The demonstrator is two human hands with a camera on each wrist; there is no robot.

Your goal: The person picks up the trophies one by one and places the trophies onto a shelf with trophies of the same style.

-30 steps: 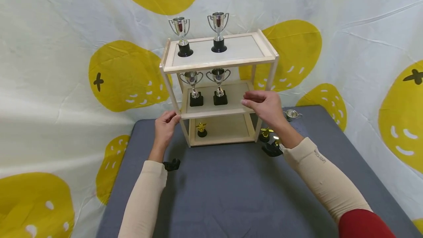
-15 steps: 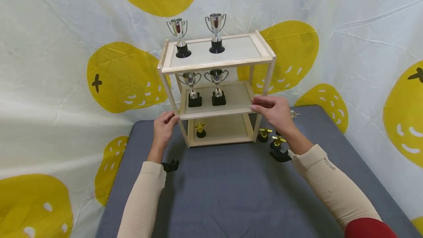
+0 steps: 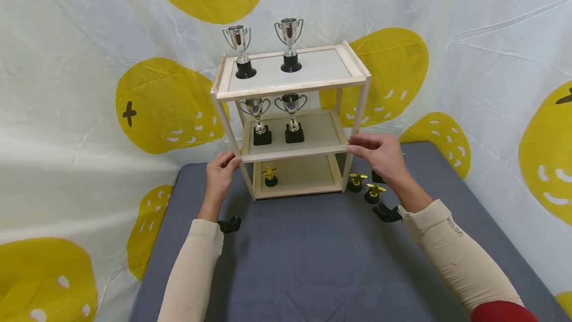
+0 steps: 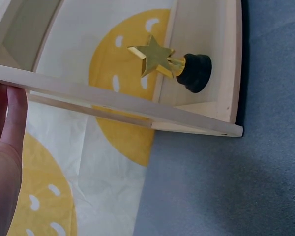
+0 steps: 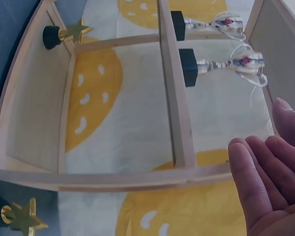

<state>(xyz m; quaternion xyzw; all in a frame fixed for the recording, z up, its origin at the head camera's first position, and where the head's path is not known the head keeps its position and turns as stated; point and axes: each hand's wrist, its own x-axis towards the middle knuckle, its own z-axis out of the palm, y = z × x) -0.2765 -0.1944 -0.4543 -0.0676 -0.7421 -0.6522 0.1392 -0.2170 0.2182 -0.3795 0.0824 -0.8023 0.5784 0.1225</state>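
With the wooden shelf (image 3: 286,89) taken as the clock's centre in the head view, its left front post (image 3: 227,127) is met at 8 o'clock by the left hand (image 3: 219,175); whether the post is pinched or merely touched cannot be told. Toward 4 o'clock, the right hand (image 3: 385,157) is held half open beside the right front post (image 3: 361,108), with nothing seen in its grasp. The shelf is stood upright on the bench (image 3: 286,257). Silver cups (image 3: 242,49) are set on both upper tiers, and a gold star trophy (image 3: 270,175) on the lowest, at 7 o'clock. The step in hand is judged to be steadying or squaring of the shelf; next, a light, level hold at both sides seems called for, lest cups be tipped.
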